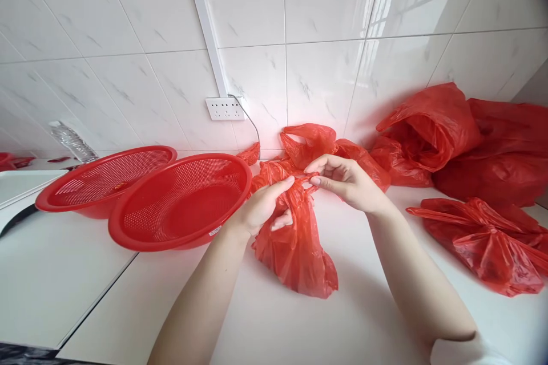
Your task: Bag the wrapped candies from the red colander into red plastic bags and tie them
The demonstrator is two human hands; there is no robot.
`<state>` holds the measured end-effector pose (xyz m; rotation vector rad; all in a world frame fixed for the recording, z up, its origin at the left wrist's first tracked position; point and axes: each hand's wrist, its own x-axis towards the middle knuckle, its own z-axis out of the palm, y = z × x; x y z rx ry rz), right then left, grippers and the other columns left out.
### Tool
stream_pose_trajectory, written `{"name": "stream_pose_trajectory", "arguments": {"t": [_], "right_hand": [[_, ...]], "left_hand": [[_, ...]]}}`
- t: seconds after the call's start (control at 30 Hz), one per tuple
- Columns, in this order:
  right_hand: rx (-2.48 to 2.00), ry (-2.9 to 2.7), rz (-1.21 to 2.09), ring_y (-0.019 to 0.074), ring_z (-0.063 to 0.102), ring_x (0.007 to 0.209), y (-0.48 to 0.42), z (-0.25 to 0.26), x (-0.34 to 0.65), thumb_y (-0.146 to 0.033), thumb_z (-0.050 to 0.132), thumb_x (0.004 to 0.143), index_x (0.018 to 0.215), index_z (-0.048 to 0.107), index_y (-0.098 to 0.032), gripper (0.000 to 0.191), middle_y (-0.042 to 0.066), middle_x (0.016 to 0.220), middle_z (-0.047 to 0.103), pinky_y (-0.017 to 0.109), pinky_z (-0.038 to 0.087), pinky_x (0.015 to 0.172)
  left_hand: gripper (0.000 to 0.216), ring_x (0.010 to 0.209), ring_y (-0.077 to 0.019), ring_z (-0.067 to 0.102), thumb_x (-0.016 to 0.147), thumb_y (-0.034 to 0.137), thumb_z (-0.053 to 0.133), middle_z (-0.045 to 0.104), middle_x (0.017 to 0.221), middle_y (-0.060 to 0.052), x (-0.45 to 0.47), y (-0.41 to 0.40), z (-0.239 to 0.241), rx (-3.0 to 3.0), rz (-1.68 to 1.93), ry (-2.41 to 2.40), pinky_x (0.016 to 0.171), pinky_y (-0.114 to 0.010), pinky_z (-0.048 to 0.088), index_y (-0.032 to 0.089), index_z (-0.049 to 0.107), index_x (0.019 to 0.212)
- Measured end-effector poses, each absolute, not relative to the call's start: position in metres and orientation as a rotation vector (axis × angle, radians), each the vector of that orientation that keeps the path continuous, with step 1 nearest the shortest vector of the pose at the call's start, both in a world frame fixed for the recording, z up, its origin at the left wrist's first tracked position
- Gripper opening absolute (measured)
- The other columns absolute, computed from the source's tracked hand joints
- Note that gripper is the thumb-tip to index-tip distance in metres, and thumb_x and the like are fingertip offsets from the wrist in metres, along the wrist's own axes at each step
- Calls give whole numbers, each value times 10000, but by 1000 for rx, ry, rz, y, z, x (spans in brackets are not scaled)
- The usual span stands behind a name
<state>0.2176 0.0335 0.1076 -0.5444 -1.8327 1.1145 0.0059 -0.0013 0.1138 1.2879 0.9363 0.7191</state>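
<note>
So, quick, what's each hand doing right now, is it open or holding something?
Left hand: closed, holding the bag near its gathered top.
Right hand: closed, pinching the same bag's top.

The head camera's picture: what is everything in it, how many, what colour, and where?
Held bag: 1, red, between the hands
Other bags: several, red, by wall and right
Colanders: 2, red, left of the hands
Bottle: 1, clear, far left
Flat item: 1, white, left edge
Curved item: 1, black, left edge
Socket panel: 1, white, on wall
Cable: 1, grey, at the panel
Trunking: 1, white, above the panel
Tiles: many, white, wall
Work surface: 1, white, beneath
Sleeve: 1, white, right arm
Left hand: 1, bare, touching the bag
Right hand: 1, bare, pinching the bag
</note>
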Motion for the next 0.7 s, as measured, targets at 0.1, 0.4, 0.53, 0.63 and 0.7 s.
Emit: {"name": "stream_pose_trajectory", "arguments": {"t": [0.1,0.4,0.53,0.63,0.7], "right_hand": [[-514,-1656,1217,143,619,757,33,111,224,-333,717,821,981,638,-230,207,2,831,634,315,529,758],[-513,-1891,1309,145,605,617,15,121,231,-380,670,862,800,578,-195,216,-4,646,592,299,521,617],[-575,-2037,1357,141,612,665,18,117,223,-405,617,900,799,581,-171,257,24,705,640,297,528,665],[-649,-1884,1114,162,636,819,24,110,213,-421,545,939,857,594,-180,259,45,843,669,327,534,797],[-576,-1832,1079,174,614,1008,28,103,205,-372,526,949,1031,599,-208,197,56,1083,650,346,509,905]], "left_hand": [[590,333,-113,427,898,626,402,631,486,-83,1,3,115,1206,679,932,447,-268,380,131,698,775],[446,470,-102,587,976,459,382,693,675,-67,-5,22,115,916,959,742,452,-176,433,183,660,1190],[529,500,-147,622,975,527,321,674,659,-62,-2,11,118,1166,1002,748,511,-237,497,163,612,1226],[578,457,-151,586,964,582,297,601,527,-14,-2,3,118,1522,1015,844,499,-245,482,163,621,1195],[585,416,-137,539,962,591,294,564,495,7,-2,0,116,1716,1037,930,472,-241,454,164,644,1153]]}}
